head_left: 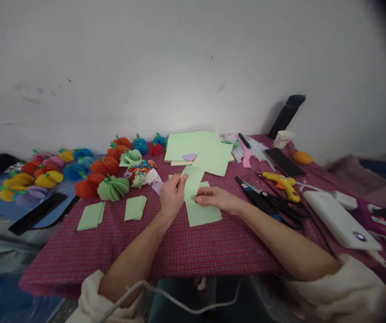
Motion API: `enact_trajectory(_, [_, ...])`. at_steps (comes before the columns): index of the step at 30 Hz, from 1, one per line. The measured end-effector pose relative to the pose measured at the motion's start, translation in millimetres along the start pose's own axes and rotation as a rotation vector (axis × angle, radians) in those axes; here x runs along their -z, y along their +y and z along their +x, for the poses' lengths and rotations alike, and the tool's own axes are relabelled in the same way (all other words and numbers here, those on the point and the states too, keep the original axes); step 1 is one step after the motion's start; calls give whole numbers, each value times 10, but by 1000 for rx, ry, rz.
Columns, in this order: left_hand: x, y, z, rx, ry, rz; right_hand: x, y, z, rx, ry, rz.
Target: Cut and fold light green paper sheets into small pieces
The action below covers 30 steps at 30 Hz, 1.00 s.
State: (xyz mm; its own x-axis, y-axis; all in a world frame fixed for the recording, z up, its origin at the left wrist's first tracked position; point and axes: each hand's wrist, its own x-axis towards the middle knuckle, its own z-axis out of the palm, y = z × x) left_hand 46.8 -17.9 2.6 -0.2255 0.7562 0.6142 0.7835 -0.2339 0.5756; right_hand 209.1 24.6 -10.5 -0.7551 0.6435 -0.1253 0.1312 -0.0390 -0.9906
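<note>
My left hand (172, 194) pinches the left edge of a pale green paper piece (193, 177) between thumb and fingers, holding it raised at a tilt. My right hand (215, 199) is closed at the lower right of the same piece, its fingertips on the paper. Below both hands, another pale green paper sheet (203, 216) lies flat on the checked tablecloth. Small stacks of cut green paper rest to the left, one a nearer stack (135, 208) and the other a farther-left stack (91, 216).
Larger green sheets (193, 143) lie at the back. Colourful paper pumpkins (103, 167) and paper scraps (144, 170) crowd the left. On the right are black scissors (285, 207), a yellow glue gun (282, 181), a phone (284, 161), a paper cup (283, 139) and a white power bank (340, 220).
</note>
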Motion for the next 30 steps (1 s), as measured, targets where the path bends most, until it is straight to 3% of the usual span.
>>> enact_trajectory(4, [-63, 36, -56, -20, -25, -39, -105, 86, 39, -44, -19, 109])
enact_trajectory(8, [-83, 39, -69, -31, 5, -63, -122, 117, 53, -81, -33, 73])
enact_trajectory(18, [-2, 34, -13, -18, 148, -49, -14, 16, -30, -62, -102, -34])
enact_trajectory(21, [15, 11, 1, 9, 172, -49, 17, -29, -32, 20, -97, -19])
enact_trajectory(25, [-46, 35, -44, -27, 115, -41, -5, -27, 7, 114, 17, 188])
enact_trajectory(30, [-105, 72, -94, -47, 69, -65, -2, 66, 56, 33, 233, 185])
